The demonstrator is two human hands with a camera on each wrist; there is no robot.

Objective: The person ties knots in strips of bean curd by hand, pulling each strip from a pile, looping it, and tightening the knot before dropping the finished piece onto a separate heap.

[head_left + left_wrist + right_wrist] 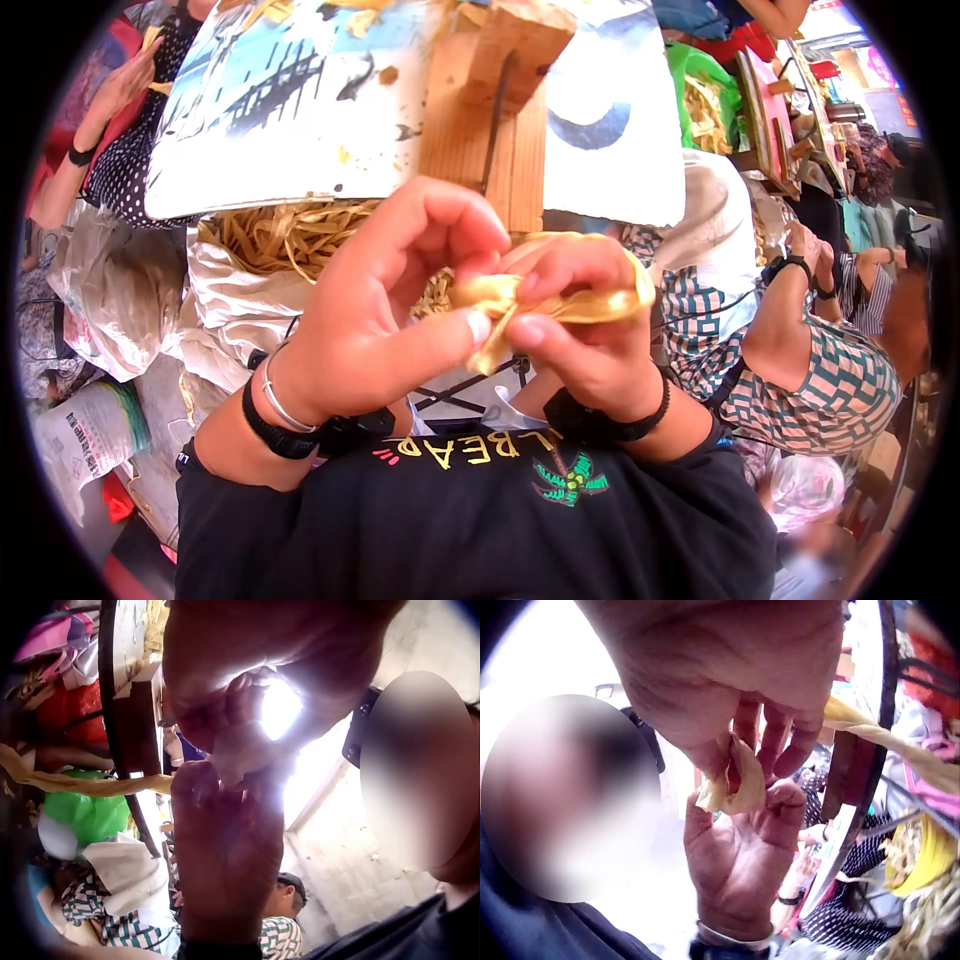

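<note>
A soft, golden-yellow strip (600, 304), folded and twisted into a small loop, is held between both hands in front of the chest. My right hand (590, 350) pinches it between thumb and fingers, with a wide fold bulging beyond the fingers. From the left, my left hand (370, 310) has its thumb tip on the gathered part and its fingers curled in behind. The right wrist view shows the loop of strip (744, 784) between the fingertips of both hands. One long end of the strip (90, 784) trails away sideways in the left wrist view.
Ahead stands a stained white board (300, 120) with a wooden block (520, 50) fixed at its edge. Beneath it, a pale sack (240, 300) holds many yellow strips (290, 240). A green bag (690, 75) sits back right. Other people sit close on both sides.
</note>
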